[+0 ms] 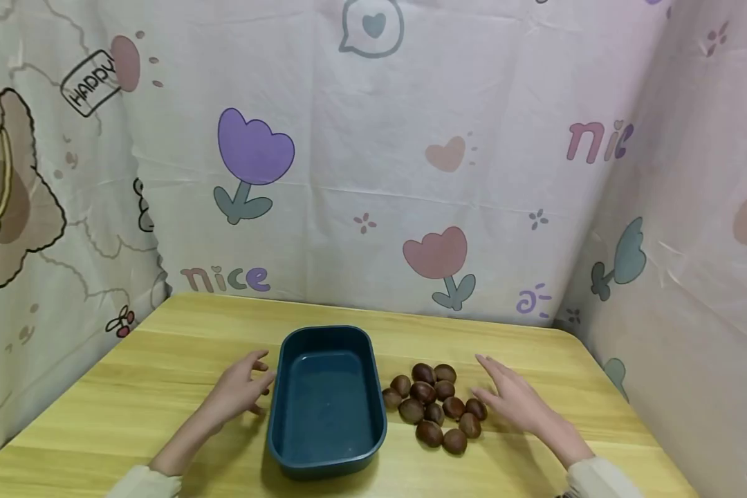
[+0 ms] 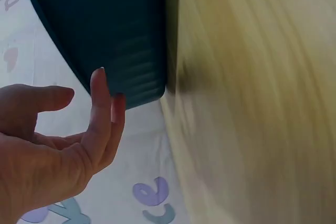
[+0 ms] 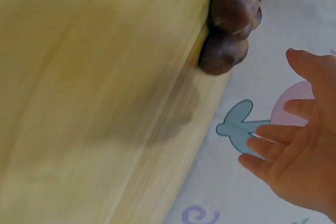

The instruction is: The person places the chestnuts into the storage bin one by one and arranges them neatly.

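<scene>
A dark teal rectangular bin (image 1: 328,408) stands on the table, its inside bare. Just left of it is my left hand (image 1: 238,389), fingers loosely bent near the bin's side and nothing in the grasp. In the left wrist view the same hand (image 2: 68,140) shows thumb and fingers apart beside the bin's wall (image 2: 115,40). Several brown chestnuts (image 1: 430,434) lie in a loose cluster right of the bin. To the right of the cluster my right hand (image 1: 515,395) hovers with fingers extended and holds nothing. The right wrist view shows its spread fingers apart from the chestnuts (image 3: 234,6).
The light wooden table (image 1: 180,346) carries the bin and chestnuts. A white printed cloth (image 1: 361,104) hangs behind the table's back edge and along both sides, with flowers, hearts and lettering on it.
</scene>
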